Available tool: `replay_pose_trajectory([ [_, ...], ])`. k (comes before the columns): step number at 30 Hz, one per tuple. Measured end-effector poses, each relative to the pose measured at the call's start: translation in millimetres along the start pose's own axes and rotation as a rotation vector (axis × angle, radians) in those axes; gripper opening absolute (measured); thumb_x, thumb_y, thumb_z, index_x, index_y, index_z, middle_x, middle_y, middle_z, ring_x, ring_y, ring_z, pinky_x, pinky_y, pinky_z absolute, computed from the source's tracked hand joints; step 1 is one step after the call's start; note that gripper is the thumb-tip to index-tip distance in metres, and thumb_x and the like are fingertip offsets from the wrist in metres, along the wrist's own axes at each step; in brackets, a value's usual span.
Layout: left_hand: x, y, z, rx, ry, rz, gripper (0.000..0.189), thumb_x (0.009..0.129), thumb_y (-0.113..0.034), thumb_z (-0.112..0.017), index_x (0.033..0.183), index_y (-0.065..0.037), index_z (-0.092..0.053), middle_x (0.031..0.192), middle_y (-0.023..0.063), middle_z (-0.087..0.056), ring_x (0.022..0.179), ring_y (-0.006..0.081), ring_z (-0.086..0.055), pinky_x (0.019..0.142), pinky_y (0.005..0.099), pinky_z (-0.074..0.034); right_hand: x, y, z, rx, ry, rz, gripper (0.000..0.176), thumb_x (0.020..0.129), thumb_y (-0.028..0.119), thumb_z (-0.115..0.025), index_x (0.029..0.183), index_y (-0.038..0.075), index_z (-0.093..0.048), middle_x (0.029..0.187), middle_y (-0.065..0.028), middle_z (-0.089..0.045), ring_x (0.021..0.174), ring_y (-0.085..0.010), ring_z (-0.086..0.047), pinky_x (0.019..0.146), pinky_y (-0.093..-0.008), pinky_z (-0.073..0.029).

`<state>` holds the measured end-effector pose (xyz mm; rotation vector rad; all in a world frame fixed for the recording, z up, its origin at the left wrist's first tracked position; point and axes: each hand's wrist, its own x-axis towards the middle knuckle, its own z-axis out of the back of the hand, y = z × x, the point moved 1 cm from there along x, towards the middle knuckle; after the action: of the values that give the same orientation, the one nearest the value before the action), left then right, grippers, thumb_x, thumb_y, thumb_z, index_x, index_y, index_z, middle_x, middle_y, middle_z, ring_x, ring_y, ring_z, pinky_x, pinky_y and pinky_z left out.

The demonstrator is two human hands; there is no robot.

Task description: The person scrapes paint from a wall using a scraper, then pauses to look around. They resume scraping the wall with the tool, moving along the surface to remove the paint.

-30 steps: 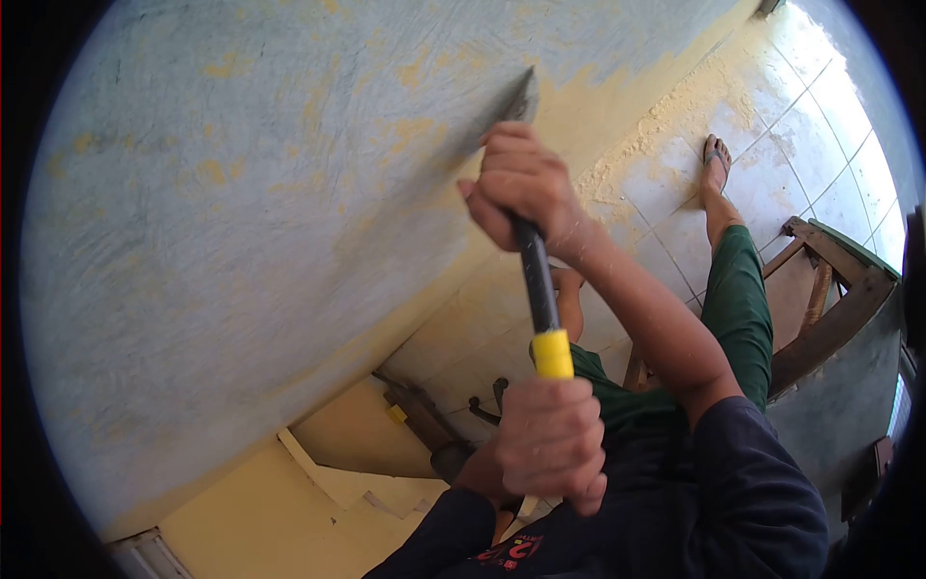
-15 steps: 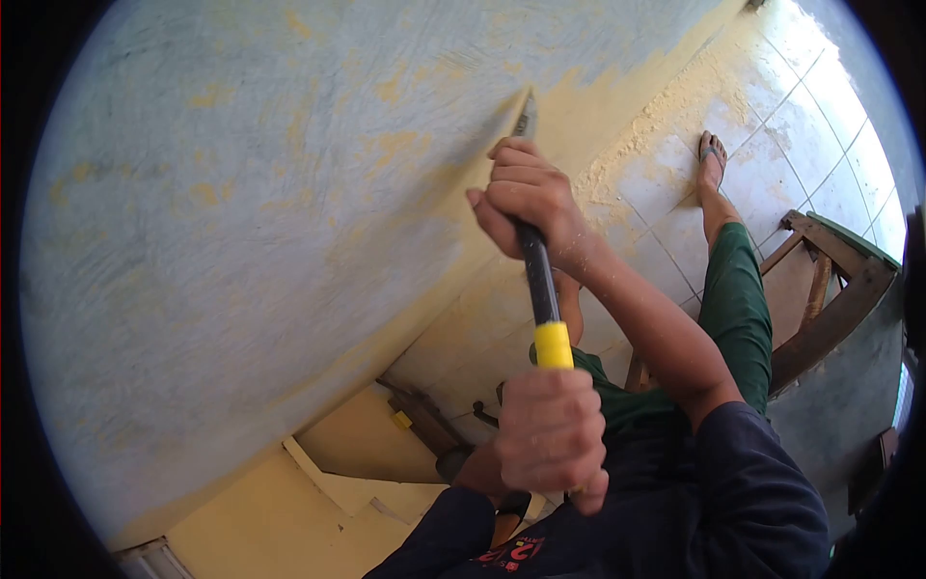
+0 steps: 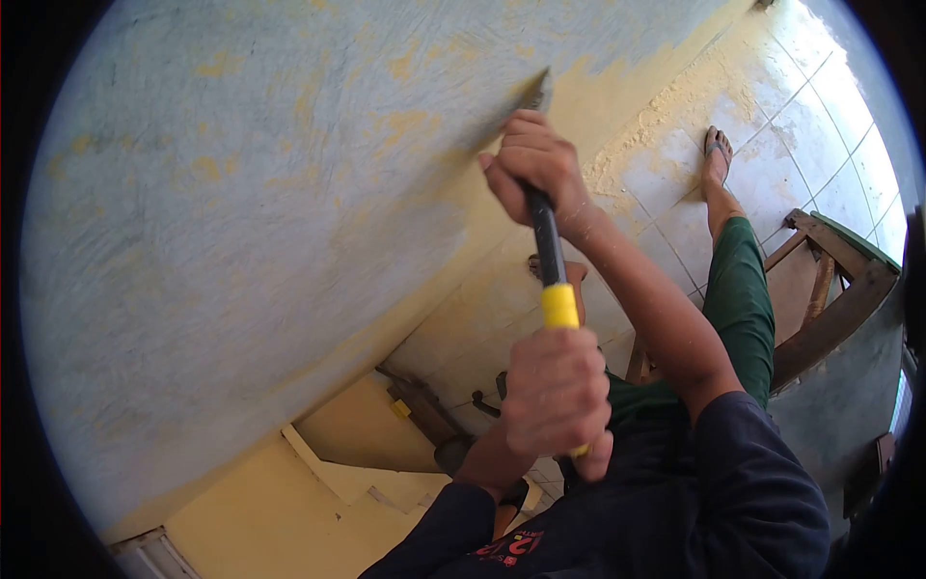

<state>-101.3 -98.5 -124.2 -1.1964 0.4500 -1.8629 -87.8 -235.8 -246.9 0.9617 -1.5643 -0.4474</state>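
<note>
A long-handled scraper [image 3: 550, 246] slants up the frame, with a black shaft, a yellow section and a pointed metal blade against the wall [image 3: 241, 241]. My right hand [image 3: 540, 169] is wrapped round the shaft just below the blade. Lower down, my left hand [image 3: 558, 396], slightly blurred, grips the handle below the yellow section. Yellow paint patches show on the grey-blue wall surface, and a yellow band runs along its lower edge.
Pale crumbs [image 3: 666, 111] lie on the tiled floor [image 3: 791, 116] along the wall's foot. My sandalled foot [image 3: 717, 159] stands near them. A wooden piece of furniture [image 3: 839, 289] is at the right. Lower left is a yellow wall part [image 3: 251, 511] with a ledge.
Both hands and the scraper have moved up and slightly right. The blade tip is now higher on the wall. Both hands still grip the tool.
</note>
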Motion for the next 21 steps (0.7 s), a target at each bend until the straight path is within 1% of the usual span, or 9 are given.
replay_pose_trajectory([
  [1, 3, 13, -2, 0.028, 0.0, -0.036, 0.034, 0.091, -0.029, -0.063, 0.071, -0.006, -0.048, 0.054, 0.0028, -0.05, 0.044, 0.0201, -0.053, 0.047, 0.0335, -0.047, -5, -7, 4, -0.035, 0.015, -0.021, 0.033, 0.079, -0.007, -0.068, 0.057, 0.005, -0.046, 0.055, -0.0076, -0.043, 0.054, -0.0255, -0.045, 0.076, -0.0393, -0.049],
  [2, 2, 9, -5, 0.026, 0.001, -0.038, 0.034, 0.091, -0.029, -0.063, 0.071, -0.006, -0.048, 0.054, 0.0028, -0.05, 0.044, 0.0201, -0.053, 0.047, 0.0335, -0.047, -12, -13, 7, -0.077, 0.026, -0.048, 0.033, 0.079, -0.006, -0.068, 0.057, 0.006, -0.047, 0.056, -0.0076, -0.044, 0.056, -0.0267, -0.045, 0.07, -0.0383, -0.045],
  [5, 0, -8, -20, 0.037, -0.065, -0.138, 0.033, 0.09, -0.027, -0.062, 0.07, -0.005, -0.049, 0.054, 0.0038, -0.05, 0.044, 0.0203, -0.052, 0.048, 0.0336, -0.048, 1, 14, 5, 0.0, -0.048, -0.002, 0.033, 0.077, -0.008, -0.068, 0.057, 0.005, -0.045, 0.056, -0.0084, -0.043, 0.056, -0.027, -0.047, 0.073, -0.0378, -0.048],
  [8, 4, -8, -22, 0.077, -0.059, -0.097, 0.031, 0.087, -0.026, -0.062, 0.068, -0.005, -0.049, 0.052, 0.0034, -0.049, 0.043, 0.0199, -0.052, 0.048, 0.0338, -0.048, 2, 6, 4, 0.02, -0.036, -0.01, 0.031, 0.078, -0.008, -0.067, 0.058, 0.004, -0.046, 0.056, -0.0084, -0.044, 0.056, -0.0269, -0.047, 0.074, -0.0379, -0.048],
  [11, 8, 20, -17, 0.017, 0.004, -0.03, 0.027, 0.083, -0.022, -0.06, 0.066, -0.005, -0.048, 0.053, 0.0034, -0.05, 0.045, 0.02, -0.054, 0.051, 0.0342, -0.05, -12, -14, 11, -0.058, -0.039, -0.058, 0.031, 0.079, -0.008, -0.067, 0.058, 0.004, -0.047, 0.055, -0.0083, -0.044, 0.055, -0.0264, -0.046, 0.073, -0.0375, -0.048],
  [14, 1, -3, -23, 0.024, 0.024, -0.033, 0.021, 0.081, -0.019, -0.059, 0.069, -0.004, -0.049, 0.059, 0.0048, -0.053, 0.05, 0.0218, -0.056, 0.056, 0.0368, -0.052, -11, 4, 8, 0.0, -0.11, -0.042, 0.033, 0.079, -0.008, -0.067, 0.057, 0.003, -0.046, 0.055, -0.0084, -0.043, 0.054, -0.026, -0.045, 0.076, -0.0379, -0.05],
  [17, 2, -14, -22, 0.079, 0.085, -0.065, 0.022, 0.082, -0.019, -0.059, 0.07, -0.004, -0.049, 0.061, 0.0054, -0.054, 0.052, 0.0229, -0.057, 0.058, 0.0375, -0.052, -1, 8, 7, 0.024, -0.067, -0.014, 0.032, 0.079, -0.008, -0.067, 0.057, 0.004, -0.047, 0.055, -0.0083, -0.042, 0.054, -0.0255, -0.045, 0.078, -0.0385, -0.051],
  [19, 1, 2, -17, 0.063, 0.069, -0.018, 0.023, 0.082, -0.02, -0.06, 0.07, -0.004, -0.049, 0.061, 0.0048, -0.054, 0.052, 0.0221, -0.057, 0.058, 0.0372, -0.052, -3, 1, 6, 0.049, -0.048, -0.012, 0.032, 0.079, -0.008, -0.067, 0.057, 0.004, -0.047, 0.055, -0.0081, -0.042, 0.054, -0.0253, -0.046, 0.079, -0.0385, -0.051],
  [21, 8, 17, -14, 0.016, 0.013, 0.002, 0.026, 0.082, -0.022, -0.061, 0.066, -0.005, -0.048, 0.054, 0.0026, -0.051, 0.046, 0.0189, -0.053, 0.052, 0.0342, -0.05, -4, -8, 14, -0.129, 0.0, -0.078, 0.035, 0.079, -0.01, -0.064, 0.056, 0.003, -0.042, 0.055, -0.0083, -0.043, 0.052, -0.0239, -0.046, 0.08, -0.041, -0.053],
])
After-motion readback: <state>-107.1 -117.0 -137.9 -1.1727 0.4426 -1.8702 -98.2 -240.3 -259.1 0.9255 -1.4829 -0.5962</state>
